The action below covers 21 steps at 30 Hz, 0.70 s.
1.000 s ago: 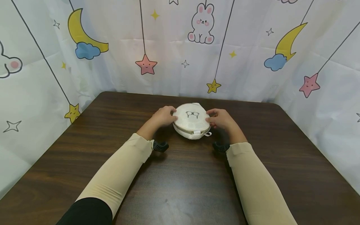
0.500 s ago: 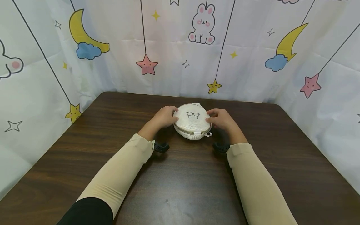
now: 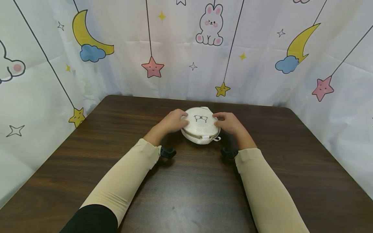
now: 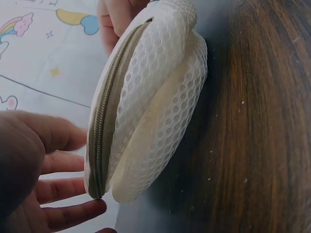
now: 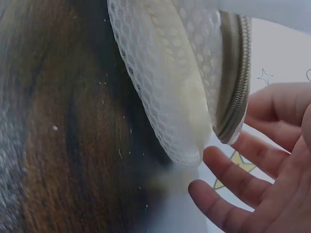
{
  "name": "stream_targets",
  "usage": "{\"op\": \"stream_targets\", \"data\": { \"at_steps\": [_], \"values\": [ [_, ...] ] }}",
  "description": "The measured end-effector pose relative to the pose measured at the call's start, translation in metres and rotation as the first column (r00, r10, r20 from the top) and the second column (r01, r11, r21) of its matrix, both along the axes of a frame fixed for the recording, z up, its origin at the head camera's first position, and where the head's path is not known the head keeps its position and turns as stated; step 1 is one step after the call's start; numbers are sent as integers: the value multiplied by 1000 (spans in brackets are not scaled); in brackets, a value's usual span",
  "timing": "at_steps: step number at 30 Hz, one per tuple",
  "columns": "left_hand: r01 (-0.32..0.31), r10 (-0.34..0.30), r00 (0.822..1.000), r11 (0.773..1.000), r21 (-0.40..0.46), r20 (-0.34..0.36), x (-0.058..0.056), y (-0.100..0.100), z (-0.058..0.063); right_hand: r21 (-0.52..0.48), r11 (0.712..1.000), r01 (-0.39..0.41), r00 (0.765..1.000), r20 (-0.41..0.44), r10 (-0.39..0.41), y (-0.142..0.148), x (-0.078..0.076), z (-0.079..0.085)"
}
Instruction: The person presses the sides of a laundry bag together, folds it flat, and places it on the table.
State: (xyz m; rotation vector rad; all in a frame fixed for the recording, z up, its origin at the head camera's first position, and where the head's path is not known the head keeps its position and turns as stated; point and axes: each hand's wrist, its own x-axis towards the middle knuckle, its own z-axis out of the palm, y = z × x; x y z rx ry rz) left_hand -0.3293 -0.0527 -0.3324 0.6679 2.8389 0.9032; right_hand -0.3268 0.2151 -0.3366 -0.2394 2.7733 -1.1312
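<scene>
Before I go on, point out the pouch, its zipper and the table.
Pouch (image 3: 201,128), head view: middle of its top.
Zipper (image 4: 101,110), left wrist view: teeth, about midway along.
Table (image 3: 186,184), head view: bare part of its top.

soft, even light brightens the white curtain (image 3: 175,82) in the head view, while the dark desk (image 3: 186,184) shows a dull sheen toward its near side and soft shadows beside the sleeves (image 3: 271,187). the left wrist view is dimmer, the left hand (image 4: 22,160) falling into shade. the right wrist view looks hazy, perhaps slightly out of focus, with pale glare at the left edge.
</scene>
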Motion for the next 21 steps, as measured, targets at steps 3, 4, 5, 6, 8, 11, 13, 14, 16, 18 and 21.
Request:
{"op": "stream_targets", "data": {
  "at_steps": [3, 4, 5, 6, 8, 11, 13, 14, 16, 18, 21],
  "values": [
    [17, -17, 1000, 1000, -1, 17, 0, 0, 1, 16, 999, -29, 1000, 9, 29, 1, 2, 2],
    [28, -27, 999, 1000, -7, 22, 0, 0, 1, 21, 999, -41, 999, 15, 40, 1, 3, 2],
    [38, -37, 999, 999, -17, 29, 0, 0, 1, 28, 998, -58, 998, 19, 58, 2, 3, 3],
    [49, -48, 998, 998, -27, 33, 0, -1, 1, 31, 997, -75, 997, 30, 74, 2, 4, 3],
    [73, -71, 997, 996, -48, 38, 1, -1, 1, 51, 992, -119, 992, 49, 116, 2, 4, 4],
    [113, -110, 993, 992, -64, 45, 1, 0, 0, 77, 982, -170, 983, 77, 164, 2, 5, 6],
    [142, -139, 989, 988, -58, 58, 2, 1, -1, 96, 975, -198, 978, 91, 189, 1, 6, 6],
    [161, -157, 985, 986, -48, 72, 3, 1, -1, 99, 974, -206, 976, 97, 196, 1, 6, 6],
    [194, -190, 977, 981, -28, 99, 4, 0, -2, 97, 972, -214, 973, 108, 204, 1, 5, 6],
    [215, -212, 970, 977, -11, 118, 5, 0, -2, 96, 970, -223, 971, 111, 212, 1, 5, 5],
    [224, -221, 968, 975, -6, 114, 5, 0, -3, 97, 970, -224, 971, 106, 214, 1, 4, 4]
  ]
}}
